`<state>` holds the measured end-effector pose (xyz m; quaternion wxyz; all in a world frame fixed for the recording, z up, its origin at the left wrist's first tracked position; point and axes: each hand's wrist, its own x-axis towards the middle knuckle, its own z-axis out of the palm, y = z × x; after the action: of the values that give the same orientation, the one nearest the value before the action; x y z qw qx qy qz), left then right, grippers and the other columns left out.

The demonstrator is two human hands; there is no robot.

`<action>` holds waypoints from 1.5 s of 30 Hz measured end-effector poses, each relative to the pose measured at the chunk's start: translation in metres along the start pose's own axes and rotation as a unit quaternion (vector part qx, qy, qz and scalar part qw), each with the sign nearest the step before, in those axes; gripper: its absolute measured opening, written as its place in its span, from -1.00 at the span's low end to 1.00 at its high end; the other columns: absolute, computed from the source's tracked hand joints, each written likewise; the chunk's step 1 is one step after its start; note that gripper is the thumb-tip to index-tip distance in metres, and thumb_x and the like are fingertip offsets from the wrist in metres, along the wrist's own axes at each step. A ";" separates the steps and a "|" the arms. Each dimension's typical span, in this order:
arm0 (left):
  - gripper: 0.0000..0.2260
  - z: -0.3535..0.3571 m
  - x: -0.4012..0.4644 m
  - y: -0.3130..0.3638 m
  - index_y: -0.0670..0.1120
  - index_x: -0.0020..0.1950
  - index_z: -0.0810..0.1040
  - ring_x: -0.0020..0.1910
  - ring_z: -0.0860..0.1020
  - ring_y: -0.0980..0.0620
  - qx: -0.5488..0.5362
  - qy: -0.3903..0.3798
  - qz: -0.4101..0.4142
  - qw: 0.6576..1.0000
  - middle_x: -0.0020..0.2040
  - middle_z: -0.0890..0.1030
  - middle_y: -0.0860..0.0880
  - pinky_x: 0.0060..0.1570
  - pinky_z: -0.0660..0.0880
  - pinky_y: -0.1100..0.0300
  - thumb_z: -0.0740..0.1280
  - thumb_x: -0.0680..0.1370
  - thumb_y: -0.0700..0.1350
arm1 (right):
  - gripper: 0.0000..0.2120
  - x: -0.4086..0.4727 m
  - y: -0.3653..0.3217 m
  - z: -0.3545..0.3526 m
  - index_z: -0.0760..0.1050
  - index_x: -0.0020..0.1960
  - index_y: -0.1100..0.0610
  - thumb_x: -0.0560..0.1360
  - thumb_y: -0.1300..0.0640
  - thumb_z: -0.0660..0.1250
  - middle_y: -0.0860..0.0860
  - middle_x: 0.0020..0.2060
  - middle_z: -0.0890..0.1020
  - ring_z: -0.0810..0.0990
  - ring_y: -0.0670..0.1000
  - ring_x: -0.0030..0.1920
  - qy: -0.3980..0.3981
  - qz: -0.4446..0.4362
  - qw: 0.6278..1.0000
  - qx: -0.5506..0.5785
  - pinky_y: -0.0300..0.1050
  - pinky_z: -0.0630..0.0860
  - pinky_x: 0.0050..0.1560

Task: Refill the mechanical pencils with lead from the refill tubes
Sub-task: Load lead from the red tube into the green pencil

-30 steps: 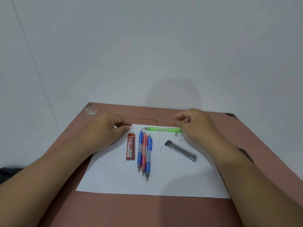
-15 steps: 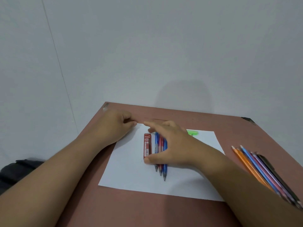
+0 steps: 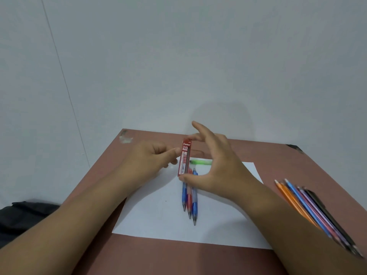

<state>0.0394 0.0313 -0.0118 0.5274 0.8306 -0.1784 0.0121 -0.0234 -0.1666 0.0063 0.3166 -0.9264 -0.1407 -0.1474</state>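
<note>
My right hand [image 3: 216, 167] holds a red 2B lead refill tube [image 3: 185, 157] upright above the paper, pinched end to end between thumb at the bottom and a finger at the top. My left hand [image 3: 149, 161] is beside it, its fingertips touching the tube's left side. Under the tube lie three mechanical pencils [image 3: 189, 197], two blue and one red, side by side with tips toward me. A green mechanical pencil [image 3: 199, 162] lies crosswise farther back, partly hidden by my right hand.
A white paper sheet [image 3: 158, 219] covers the middle of the brown table [image 3: 158, 255]. Several coloured pencils [image 3: 309, 209] lie at the right, partly behind my right forearm. A dark bag [image 3: 21, 215] sits off the table's left edge. The wall is close behind.
My right hand has lifted the red refill tube off the paper and stood it upright. My left hand has come over to touch it. The camera view shifted slightly.
</note>
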 end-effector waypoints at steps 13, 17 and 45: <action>-0.80 0.003 -0.008 0.012 -0.24 0.01 0.71 -0.15 0.67 -0.10 -0.209 -0.093 -0.007 0.973 -0.09 0.71 -0.25 -0.15 0.60 0.07 0.38 0.54 -0.13 | -0.51 -0.002 0.006 -0.012 0.50 0.35 -0.12 0.53 0.29 0.44 -0.09 0.09 0.70 0.63 -0.01 0.16 0.106 -0.032 0.956 0.272 -0.05 0.60 0.18; -0.80 0.006 -0.015 0.022 -0.21 0.03 0.71 -0.14 0.67 -0.05 -0.196 -0.120 -0.002 0.973 -0.08 0.73 -0.18 -0.23 0.62 0.18 0.38 0.50 -0.14 | -0.62 -0.002 0.011 -0.017 0.61 0.21 0.01 0.52 0.40 0.41 0.05 -0.03 0.74 0.71 0.04 0.06 0.117 -0.006 0.928 0.353 -0.01 0.62 0.16; -0.78 0.006 -0.020 0.028 0.04 0.02 0.75 -0.11 0.61 0.04 -0.187 -0.116 0.015 0.975 -0.05 0.74 -0.09 -0.15 0.55 0.25 0.40 0.43 -0.03 | -0.60 0.000 0.011 -0.034 0.62 0.11 0.12 0.45 0.54 0.38 0.11 -0.11 0.76 0.75 0.09 -0.03 0.065 0.018 0.916 0.394 -0.11 0.66 0.02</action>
<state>0.0106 0.0210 0.0059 0.6491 0.7101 -0.2498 -0.1098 -0.0260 -0.1960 0.0257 0.6672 -0.7171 -0.1497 -0.1345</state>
